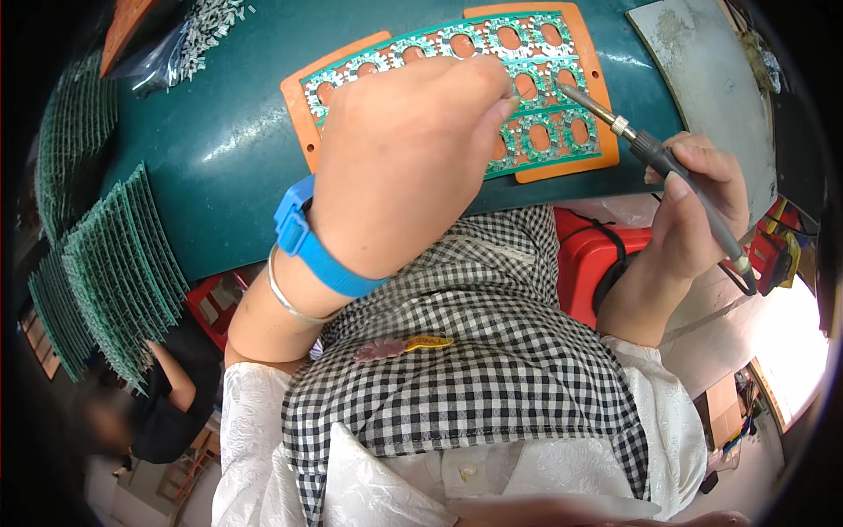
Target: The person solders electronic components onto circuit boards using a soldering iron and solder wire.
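Observation:
My right hand (702, 198) grips a soldering iron (654, 151) with a dark handle and a metal shaft. Its tip reaches the right part of a green circuit board panel (527, 167), which has rows of oval openings. Under the panel lies an orange tray (606, 171). My left hand (413, 132) is above the panel, hiding its middle and lower left. The thumb and forefinger are pinched together; what they hold, if anything, is too small to make out. A blue wrist strap (329, 263) is round my left wrist.
Stacks of green circuit boards (123, 272) stand at the left on the dark green table (211, 132). Small pale parts (206, 39) lie by a clear bag at the back left. A grey board (702, 75) is at the right. Another person (167, 395) is at the lower left.

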Motion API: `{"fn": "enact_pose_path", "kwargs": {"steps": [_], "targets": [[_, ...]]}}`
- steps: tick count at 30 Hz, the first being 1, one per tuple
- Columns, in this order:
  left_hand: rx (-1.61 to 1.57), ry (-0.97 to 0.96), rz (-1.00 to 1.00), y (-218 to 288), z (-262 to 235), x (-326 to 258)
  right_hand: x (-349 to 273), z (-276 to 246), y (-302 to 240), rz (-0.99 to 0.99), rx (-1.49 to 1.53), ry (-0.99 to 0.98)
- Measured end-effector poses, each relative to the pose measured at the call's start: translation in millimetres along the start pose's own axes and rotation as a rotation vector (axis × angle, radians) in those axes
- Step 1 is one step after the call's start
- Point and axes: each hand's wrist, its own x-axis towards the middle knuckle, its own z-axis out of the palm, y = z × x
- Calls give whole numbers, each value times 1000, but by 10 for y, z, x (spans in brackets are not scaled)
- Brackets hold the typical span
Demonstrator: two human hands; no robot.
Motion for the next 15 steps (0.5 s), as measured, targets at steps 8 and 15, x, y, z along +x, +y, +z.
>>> {"fn": "enact_pose_path", "kwargs": {"steps": [8,15], "targets": [[38,45,60,-63,178,117,36,15,34,80,-73,-59],[66,-3,29,-76,168,109,45,56,44,53,-57,-64]]}}
